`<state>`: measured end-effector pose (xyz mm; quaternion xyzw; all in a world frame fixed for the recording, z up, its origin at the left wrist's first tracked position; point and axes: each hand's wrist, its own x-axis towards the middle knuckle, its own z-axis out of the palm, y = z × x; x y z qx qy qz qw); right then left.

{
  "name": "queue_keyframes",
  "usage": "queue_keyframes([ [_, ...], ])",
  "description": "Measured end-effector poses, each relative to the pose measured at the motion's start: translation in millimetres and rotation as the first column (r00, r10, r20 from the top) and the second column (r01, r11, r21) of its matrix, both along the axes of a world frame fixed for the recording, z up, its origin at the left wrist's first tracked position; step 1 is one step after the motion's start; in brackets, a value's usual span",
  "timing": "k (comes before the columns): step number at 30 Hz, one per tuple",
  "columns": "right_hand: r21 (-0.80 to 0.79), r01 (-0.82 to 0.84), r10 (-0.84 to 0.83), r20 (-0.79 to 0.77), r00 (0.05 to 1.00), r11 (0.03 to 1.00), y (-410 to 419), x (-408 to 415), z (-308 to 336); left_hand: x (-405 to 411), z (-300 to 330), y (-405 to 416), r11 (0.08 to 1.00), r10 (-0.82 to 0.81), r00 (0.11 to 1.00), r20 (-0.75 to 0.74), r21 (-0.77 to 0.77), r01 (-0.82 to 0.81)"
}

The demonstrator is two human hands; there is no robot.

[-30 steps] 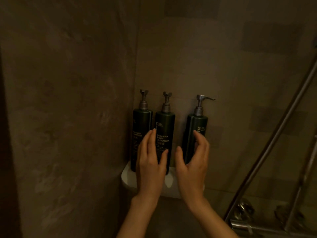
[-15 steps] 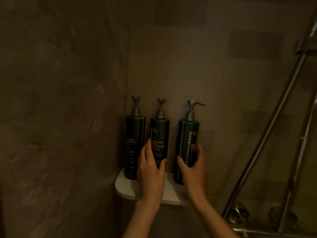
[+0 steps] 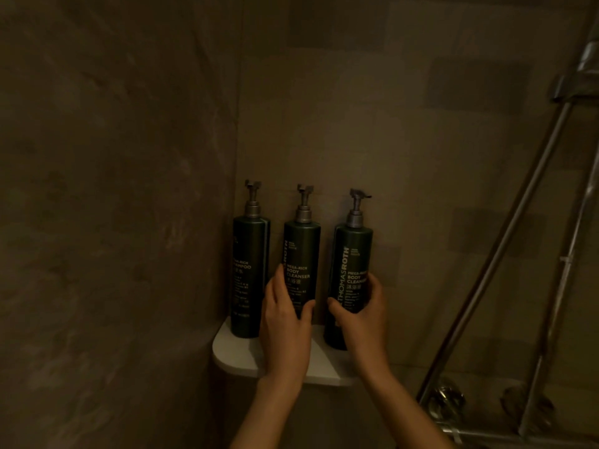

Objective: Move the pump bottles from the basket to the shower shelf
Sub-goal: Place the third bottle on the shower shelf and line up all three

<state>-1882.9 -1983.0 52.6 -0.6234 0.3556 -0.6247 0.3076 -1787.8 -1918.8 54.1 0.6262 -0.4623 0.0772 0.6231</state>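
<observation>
Nearest me, my two forearms reach up from the bottom edge. My left hand is wrapped around the lower body of the middle body cleanser bottle, thumb on its right side and fingers round the left. My right hand is closed on the right body cleanser bottle, thumb on the left of the label, fingertips curled over its right edge.

A second ago both hands hovered spread and apart from the bottles; half a second ago they had closed in; now both grips are set, and the right bottle's label and nozzle have turned more toward me. I judge this as final straightening rather than carrying, so the task looks close to done.

Under the hands, the white corner shelf carries all three pump bottles upright in a row. The right bottle stands near the shelf's right end, its base partly hidden by my hand. The shampoo bottle stands untouched just left of my left hand, tight in the corner.

Behind them are the tiled walls, and off to the right the shower rail slants up. The basket is not in view.
</observation>
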Motion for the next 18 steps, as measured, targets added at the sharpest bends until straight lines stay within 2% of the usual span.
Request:
queue_keyframes([
  [5,-0.025,-0.025,0.023,-0.063,0.998,0.999,0.0,-2.9,3.4,0.8,-1.7,0.8,1.000,-0.020,1.000,-0.004,0.000,0.020],
  [8,-0.018,-0.074,0.073,-0.061,0.995,0.997,-1.0,-6.1,2.4,2.1,-3.1,1.0,0.999,-0.041,0.999,-0.008,-0.015,0.041],
  [18,-0.014,-0.066,0.064,-0.072,0.995,0.998,-3.2,-9.7,3.4,4.1,-3.5,0.9,0.998,-0.062,0.998,-0.033,-0.011,0.062],
])
